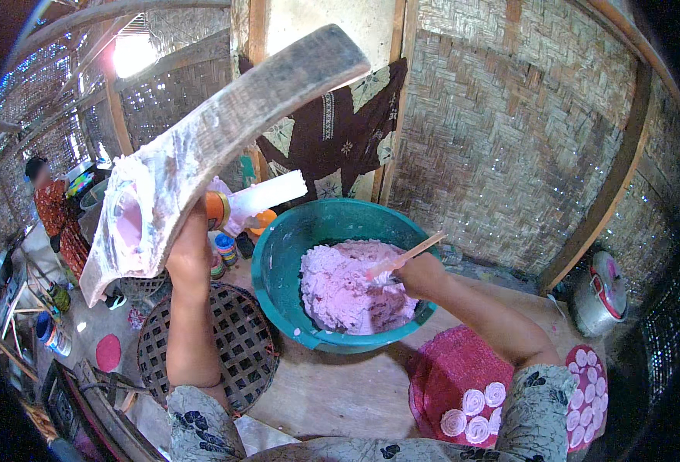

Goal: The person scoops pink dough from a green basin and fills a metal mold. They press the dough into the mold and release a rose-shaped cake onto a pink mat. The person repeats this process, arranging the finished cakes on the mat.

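Observation:
My left hand (190, 250) is closed round a long curved wooden press (255, 108), raised at the left and tilted. Pink dough smears its wood and shows in the round hole at its wide lower end. Beside that hand, an orange-banded part and a whitish dough-coated rod (274, 192) jut to the right; how they join the press is hidden. A green basin (267, 289) in front of me holds a large crumbly mass of pink dough (340, 289). Over the basin's right side, my right hand (419, 275) grips a flat wooden stick (425, 246), its lower end at the dough.
An openwork woven tray (209, 346) lies left of the basin. At right, a red mat (452, 362) and another mat (589, 439) carry several pale pink spirals. A metal pot (598, 296) stands at far right. Another person (59, 215) stands at far left.

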`<state>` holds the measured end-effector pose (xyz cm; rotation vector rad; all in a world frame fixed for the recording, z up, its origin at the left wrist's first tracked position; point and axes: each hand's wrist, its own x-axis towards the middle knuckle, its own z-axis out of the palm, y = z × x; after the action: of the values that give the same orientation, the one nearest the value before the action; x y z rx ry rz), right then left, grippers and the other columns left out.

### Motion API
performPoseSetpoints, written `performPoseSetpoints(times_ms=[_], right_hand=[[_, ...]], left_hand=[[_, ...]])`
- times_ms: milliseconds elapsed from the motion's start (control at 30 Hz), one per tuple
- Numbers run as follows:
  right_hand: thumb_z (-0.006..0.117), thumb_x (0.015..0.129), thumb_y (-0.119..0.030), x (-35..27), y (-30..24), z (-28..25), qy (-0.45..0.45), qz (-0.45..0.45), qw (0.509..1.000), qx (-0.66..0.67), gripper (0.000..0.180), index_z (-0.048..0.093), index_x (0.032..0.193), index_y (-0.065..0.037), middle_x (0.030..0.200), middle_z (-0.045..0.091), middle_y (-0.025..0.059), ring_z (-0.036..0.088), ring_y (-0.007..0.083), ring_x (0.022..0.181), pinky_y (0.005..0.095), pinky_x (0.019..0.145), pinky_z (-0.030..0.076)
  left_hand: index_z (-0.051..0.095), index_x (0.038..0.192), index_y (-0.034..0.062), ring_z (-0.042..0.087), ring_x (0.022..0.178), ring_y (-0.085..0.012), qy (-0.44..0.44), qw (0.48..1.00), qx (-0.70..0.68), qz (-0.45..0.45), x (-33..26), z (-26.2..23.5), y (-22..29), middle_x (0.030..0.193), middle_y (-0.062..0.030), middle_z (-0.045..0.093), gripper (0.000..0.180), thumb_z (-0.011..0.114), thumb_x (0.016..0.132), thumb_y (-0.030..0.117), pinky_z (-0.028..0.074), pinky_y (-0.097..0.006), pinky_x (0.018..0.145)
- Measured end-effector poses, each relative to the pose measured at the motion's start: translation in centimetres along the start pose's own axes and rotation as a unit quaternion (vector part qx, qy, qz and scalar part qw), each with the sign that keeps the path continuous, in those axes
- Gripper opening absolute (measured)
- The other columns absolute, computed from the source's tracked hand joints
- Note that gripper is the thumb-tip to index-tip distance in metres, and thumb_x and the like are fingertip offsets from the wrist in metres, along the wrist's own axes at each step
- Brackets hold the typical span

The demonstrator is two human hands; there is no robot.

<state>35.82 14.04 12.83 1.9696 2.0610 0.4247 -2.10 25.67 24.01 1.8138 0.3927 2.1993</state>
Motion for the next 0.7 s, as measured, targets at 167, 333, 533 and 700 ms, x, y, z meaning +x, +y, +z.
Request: performPoseSetpoints(times_ms=[167,333,533,700], right_hand=[[0.062,0.071,-0.014,1.0,-0.4,1.8,-0.002,-0.054,0.997,0.054,0.018,0.070,0.085,-0.007,0.084,0.069,0.0159,0.069,0.0340,0.079,0.0441,0.068,0.056],[0.061,0.074,-0.023,-0.2,-1.5,1.2,-0.097,-0.068,0.982,0.148,0.025,0.071,0.094,-0.014,0.088,0.069,0.0170,0.067,0.0363,0.085,0.0461,0.074,0.054],[0.057,0.086,-0.037,-4.3,1.4,-2.7,-0.155,-0.018,0.962,0.222,0.031,0.070,0.107,-0.018,0.091,0.070,0.0138,0.067,0.0353,0.089,0.0465,0.078,0.052],[0.060,0.091,-0.042,-9.3,6.2,-8.2,-0.074,-0.053,0.908,0.408,0.038,0.068,0.114,-0.012,0.077,0.065,0.0072,0.062,0.0203,0.071,0.0360,0.064,0.049]], left_hand=[[0.060,0.114,0.0017,0.060,0.097,-0.0214,0.054,0.940,0.314,0.123,0.0,4.5,-1.0,0.108,-0.0104,0.062,0.033,0.069,0.082,0.005,0.048,-0.033,0.089],[0.058,0.078,0.0079,0.062,0.072,-0.0259,-0.187,0.940,0.222,0.182,-0.2,9.6,-0.9,0.080,-0.0082,0.060,0.015,0.069,0.072,0.015,0.051,-0.037,0.063],[0.052,0.079,0.0120,0.056,0.066,-0.0237,-0.405,0.808,0.218,0.368,-1.2,12.5,-2.8,0.074,-0.0053,0.049,0.015,0.060,0.077,0.025,0.045,-0.038,0.057],[0.051,0.079,0.0110,0.055,0.067,-0.0265,-0.424,0.814,0.218,0.333,-2.5,11.5,-5.5,0.074,-0.0082,0.047,0.019,0.061,0.074,0.026,0.045,-0.040,0.058]])
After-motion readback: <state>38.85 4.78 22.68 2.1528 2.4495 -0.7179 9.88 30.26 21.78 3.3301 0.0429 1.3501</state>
